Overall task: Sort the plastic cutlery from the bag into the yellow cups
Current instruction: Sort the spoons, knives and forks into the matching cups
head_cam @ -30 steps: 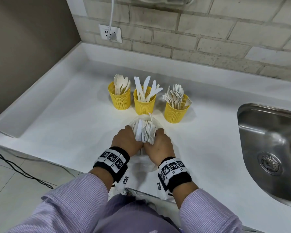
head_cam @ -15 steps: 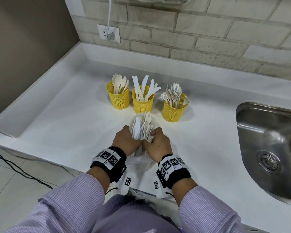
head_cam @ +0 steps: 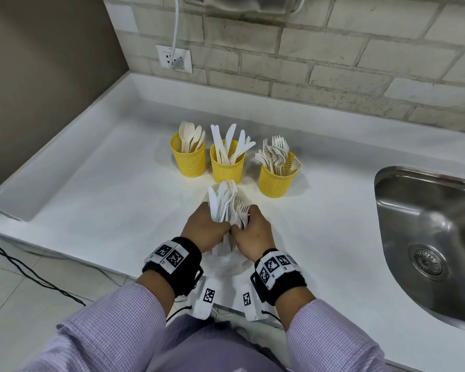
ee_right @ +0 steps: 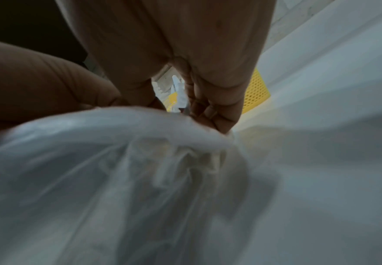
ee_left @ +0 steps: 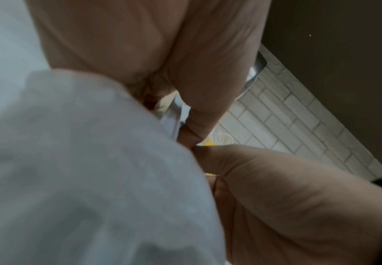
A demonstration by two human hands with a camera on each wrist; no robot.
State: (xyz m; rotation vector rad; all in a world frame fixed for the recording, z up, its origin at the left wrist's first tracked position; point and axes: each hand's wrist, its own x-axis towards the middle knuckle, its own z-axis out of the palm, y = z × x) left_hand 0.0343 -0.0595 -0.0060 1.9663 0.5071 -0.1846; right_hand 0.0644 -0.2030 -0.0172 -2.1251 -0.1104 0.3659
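I had both hands closed around the thin clear plastic bag (head_cam: 227,260) of white plastic cutlery (head_cam: 224,201), held upright over the white surface (head_cam: 91,189) near its front edge. My left hand (head_cam: 205,229) gripped the bundle from the left and my right hand (head_cam: 254,234) from the right, fingers curled round it and the knuckles almost touching. Knife, spoon and fork ends stuck up out of the bag's open mouth above my fists. Just beyond stood three yellow perforated cups in a row: the left yellow cup (head_cam: 189,160) held spoons, the middle yellow cup (head_cam: 227,165) knives, the right yellow cup (head_cam: 277,179) forks. The tips of the bundle reached close to the middle cup. A steel sink (head_cam: 424,237) lay to the right. My wrist views showed only blurred plastic and curled fingers (ee_right: 210,111).
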